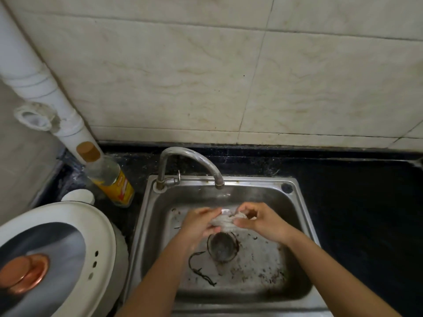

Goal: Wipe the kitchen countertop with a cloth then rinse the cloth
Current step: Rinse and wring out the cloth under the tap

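Cloth (223, 221) | L hand (198, 225), R hand (263, 221) grip it | over sink (251, 180) | btl (109, 177) label illegible

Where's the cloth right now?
In the head view, the cloth is bunched between the left hand and right hand over the middle of the sink, below the faucet spout, a little beyond the drain.
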{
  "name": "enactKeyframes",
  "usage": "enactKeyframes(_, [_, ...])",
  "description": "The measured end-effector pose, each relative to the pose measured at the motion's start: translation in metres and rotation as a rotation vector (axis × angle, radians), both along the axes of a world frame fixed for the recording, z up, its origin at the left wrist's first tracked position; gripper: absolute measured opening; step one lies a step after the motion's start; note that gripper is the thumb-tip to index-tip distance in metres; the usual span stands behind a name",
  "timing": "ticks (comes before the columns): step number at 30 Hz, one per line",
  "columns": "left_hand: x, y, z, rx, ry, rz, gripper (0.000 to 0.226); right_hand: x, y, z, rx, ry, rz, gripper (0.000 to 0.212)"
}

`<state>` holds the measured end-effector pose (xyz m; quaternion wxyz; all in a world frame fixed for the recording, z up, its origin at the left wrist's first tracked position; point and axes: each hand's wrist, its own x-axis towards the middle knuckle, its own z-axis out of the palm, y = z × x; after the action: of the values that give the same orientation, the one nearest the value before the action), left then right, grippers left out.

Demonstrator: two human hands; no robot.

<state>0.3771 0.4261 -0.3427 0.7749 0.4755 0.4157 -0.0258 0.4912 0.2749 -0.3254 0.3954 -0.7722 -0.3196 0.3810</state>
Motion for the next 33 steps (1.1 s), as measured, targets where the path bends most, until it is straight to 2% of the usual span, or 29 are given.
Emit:
enactKeyframes(2, [-0.001,-0.003,0.013,0.154,-0.043,-0.051,0.014,-0.004,-0.011,-0.003,-0.042,-0.019,-0.048,0.015])
enactKeyframes(3, [-0.001,-0.006,0.02,0.221,-0.072,-0.097,0.012,-0.007,-0.015,-0.004,-0.05,-0.008,-0.063,0.022])
enactKeyframes(7, [0.006,-0.021,0.044,0.432,-0.14,-0.273,0.018,-0.025,-0.014,0.007,0.026,0.127,-0.022,0.072])
enactKeyframes(8, [0.008,-0.023,0.049,0.458,-0.157,-0.303,0.019,-0.029,-0.012,0.01,0.057,0.137,-0.015,0.072])
enactKeyframes(9, [0.009,-0.025,0.053,0.468,-0.178,-0.321,0.019,-0.032,-0.01,0.01,0.086,0.125,-0.022,0.065])
enactKeyframes(12, [0.007,-0.024,0.063,0.47,-0.22,-0.318,0.022,-0.032,-0.007,0.01,0.082,0.001,-0.064,0.026])
enactKeyframes(16, [-0.001,-0.014,0.065,0.356,-0.208,-0.26,0.04,-0.018,-0.009,0.023,-0.086,-0.383,0.026,0.015])
enactKeyframes(19, [-0.004,-0.011,0.067,0.089,-0.128,-0.39,0.055,-0.01,-0.008,0.041,-0.145,-0.706,0.184,0.012])
enactKeyframes(21, [-0.005,-0.012,0.072,-0.028,-0.116,-0.571,0.042,-0.006,-0.007,0.052,-0.13,-0.897,0.33,0.018])
enactKeyframes(24, [-0.002,-0.019,0.077,-0.078,-0.09,-0.795,0.016,-0.003,-0.005,0.066,0.045,-1.248,0.57,0.038])
enactKeyframes(25, [0.0,-0.023,0.079,-0.077,-0.069,-0.856,0.007,-0.003,-0.004,0.071,0.097,-1.344,0.625,0.039])
enactKeyframes(26, [0.002,-0.028,0.082,-0.056,-0.048,-0.906,0.009,-0.002,-0.003,0.075,0.14,-1.422,0.672,0.036])
enactKeyframes(29, [0.008,-0.04,0.084,0.137,0.018,-0.938,0.031,0.011,-0.002,0.083,0.125,-1.566,0.757,0.027])
enactKeyframes(33, [0.013,-0.041,0.088,0.784,-0.045,-1.09,0.037,0.016,-0.001,0.079,-0.166,-1.554,0.813,0.016])
